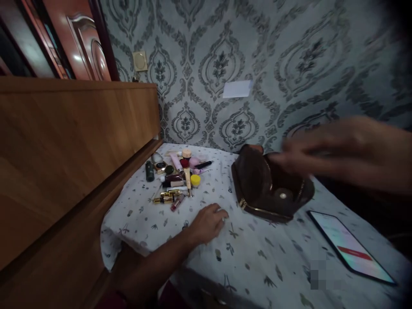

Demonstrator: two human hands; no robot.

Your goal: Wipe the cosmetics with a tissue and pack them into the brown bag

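Observation:
My left hand [209, 223] rests on the patterned white cloth, fingers loosely bent and apart, with nothing seen in it. To its upper left lies a pile of cosmetics: a yellow-lidded jar [195, 180], a beige tube [188, 177], a pink tube [176, 163], a dark green bottle [149, 171] and several gold-trimmed tubes [167, 199]. A dark brown zippered bag [254, 180] stands unzipped, its inside partly visible. Smeared by motion, my right hand [334, 150] is above the bag's right side; its fingers are too blurred to show whether they hold anything.
A lit phone or tablet [352, 249] lies on the cloth-covered table [267, 266] at the right. Along the left runs a wooden panel [80, 141]. Behind the table rises a patterned wall [199, 64] with a white paper [237, 89] on it.

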